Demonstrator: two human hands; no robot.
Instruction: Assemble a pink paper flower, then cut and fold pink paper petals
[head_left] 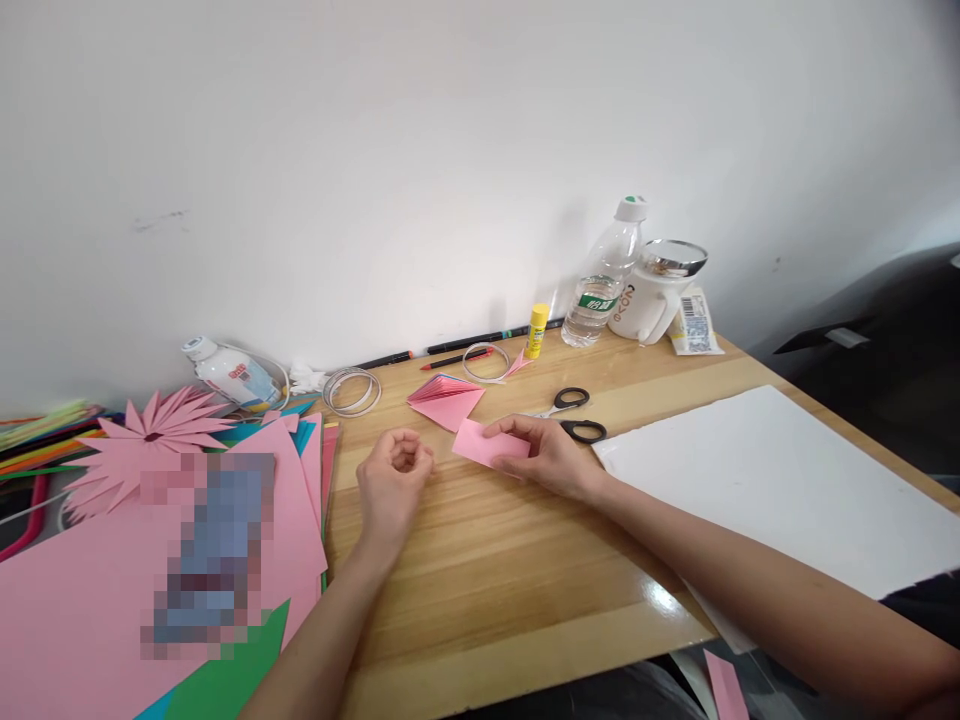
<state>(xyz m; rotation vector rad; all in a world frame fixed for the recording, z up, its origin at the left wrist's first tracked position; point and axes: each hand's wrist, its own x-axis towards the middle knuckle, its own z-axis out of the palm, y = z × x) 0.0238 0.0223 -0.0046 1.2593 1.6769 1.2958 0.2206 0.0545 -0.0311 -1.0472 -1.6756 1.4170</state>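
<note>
My right hand (536, 455) pinches a small rectangular piece of pink paper (480, 443) between thumb and fingers, just above the table. To its left, my left hand (395, 470) is curled with the thumb and fingertips drawn together, apart from the paper; nothing shows inside it. Behind the held paper lies a stack of folded pink paper (446, 400) with pointed ends. Scissors (574, 412) with black handles rest beyond my right hand, partly hidden by it.
Pink sheets (75, 600) and a pink paper star (154, 435) cover the left side. A yellow glue stick (536, 332), rolls of tape (352, 392), a water bottle (600, 285) and a white mug (637, 305) stand along the wall. White board (780, 490) lies at right.
</note>
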